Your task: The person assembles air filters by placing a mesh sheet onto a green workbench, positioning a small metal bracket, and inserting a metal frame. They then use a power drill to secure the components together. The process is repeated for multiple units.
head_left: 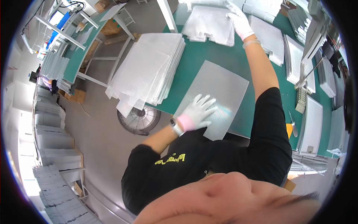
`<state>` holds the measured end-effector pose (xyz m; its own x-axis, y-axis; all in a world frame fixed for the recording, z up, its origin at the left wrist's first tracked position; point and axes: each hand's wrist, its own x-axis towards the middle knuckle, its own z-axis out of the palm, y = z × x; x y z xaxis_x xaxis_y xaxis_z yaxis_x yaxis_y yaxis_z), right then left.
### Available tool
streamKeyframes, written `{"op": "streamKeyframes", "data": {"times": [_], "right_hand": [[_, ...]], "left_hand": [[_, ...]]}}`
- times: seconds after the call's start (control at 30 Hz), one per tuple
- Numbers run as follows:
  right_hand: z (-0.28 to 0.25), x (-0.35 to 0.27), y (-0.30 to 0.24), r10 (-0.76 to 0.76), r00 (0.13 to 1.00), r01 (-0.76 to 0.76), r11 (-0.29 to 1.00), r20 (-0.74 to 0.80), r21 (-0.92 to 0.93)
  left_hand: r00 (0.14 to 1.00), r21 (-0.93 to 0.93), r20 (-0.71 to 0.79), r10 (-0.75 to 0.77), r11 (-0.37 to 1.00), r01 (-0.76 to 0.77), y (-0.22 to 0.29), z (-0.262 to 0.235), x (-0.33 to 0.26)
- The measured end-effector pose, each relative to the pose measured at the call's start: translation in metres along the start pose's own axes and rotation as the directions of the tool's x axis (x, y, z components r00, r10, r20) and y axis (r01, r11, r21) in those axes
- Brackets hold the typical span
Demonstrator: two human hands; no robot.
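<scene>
My left hand (197, 112), in a white glove with a pink cuff, lies with fingers spread on a translucent ribbed plastic sheet (212, 87). That sheet rests on the green table (194, 52), its near corner reaching past the table edge toward my body. My right hand (238, 21), gloved the same way, stretches to the far side. Its fingers are extended at the right edge of a pile of notched clear sheets (209, 24); whether they touch it I cannot tell.
A tall stack of similar sheets (149, 67) overhangs the table's left edge, above a round floor fan (140, 118). More sheet stacks (266, 37) stand at the right, near a metal stand (313, 41). A screwdriver-like tool (293, 125) lies at the right edge.
</scene>
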<state>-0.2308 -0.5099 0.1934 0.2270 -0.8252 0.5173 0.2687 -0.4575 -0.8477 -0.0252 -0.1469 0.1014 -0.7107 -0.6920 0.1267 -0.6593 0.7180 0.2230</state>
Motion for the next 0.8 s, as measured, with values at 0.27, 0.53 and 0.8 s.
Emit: {"op": "streamKeyframes", "data": {"times": [0.27,0.53,0.8], "right_hand": [[-0.010,-0.169,-0.102,0.003,0.999,-0.011,0.984,-0.043,-0.179],[0.015,-0.359,-0.120,0.301,0.935,-0.333,0.927,-0.186,-0.172],[0.037,-0.361,-0.103,0.325,0.896,-0.440,0.574,-0.301,-0.690]], "left_hand": [[0.871,-0.253,-0.307,-0.383,0.915,0.314,-0.006,0.067,0.066],[0.796,-0.983,0.038,-0.604,-0.167,-0.080,-0.029,-0.016,-0.024],[0.685,-0.424,-0.179,-0.707,0.683,0.594,-0.017,-0.007,0.010]]}}
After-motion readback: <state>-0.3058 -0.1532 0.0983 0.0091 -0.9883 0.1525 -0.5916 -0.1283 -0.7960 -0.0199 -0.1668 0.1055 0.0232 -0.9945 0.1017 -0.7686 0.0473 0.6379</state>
